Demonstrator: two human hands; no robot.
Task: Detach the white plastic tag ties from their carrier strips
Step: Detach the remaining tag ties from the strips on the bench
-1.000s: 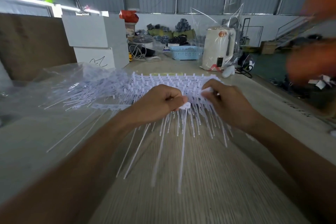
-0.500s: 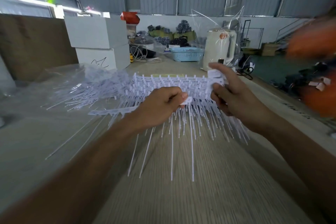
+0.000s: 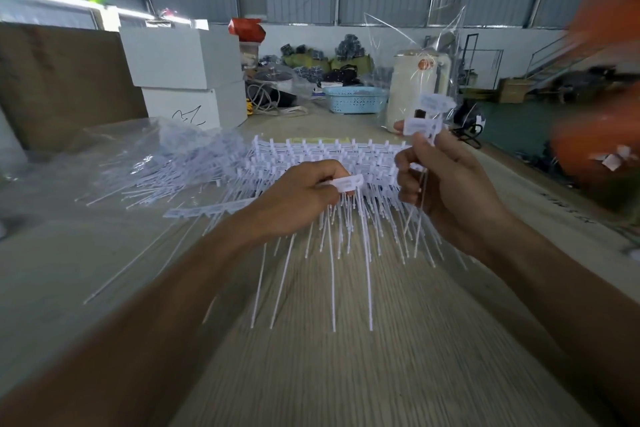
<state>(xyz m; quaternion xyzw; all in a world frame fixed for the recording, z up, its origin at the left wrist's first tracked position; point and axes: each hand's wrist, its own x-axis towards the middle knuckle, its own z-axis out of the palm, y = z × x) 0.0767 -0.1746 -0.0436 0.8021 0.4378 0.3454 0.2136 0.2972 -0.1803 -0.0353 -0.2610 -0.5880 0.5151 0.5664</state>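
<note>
Left hand (image 3: 298,199) fingers pinch a carrier strip (image 3: 214,209); right hand (image 3: 446,191) grips detached tag ties (image 3: 424,125)

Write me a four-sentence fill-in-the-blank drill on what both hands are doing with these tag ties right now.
1. The right hand holds detached ties lifted ____ the carrier stack.
2. The left hand pinches a white ____ at its fingertips.
3. The basket behind the stack is coloured ____.
4. The loose pile of ties lies on the person's ____ side.

Missing words: above; tag; blue; left
</note>
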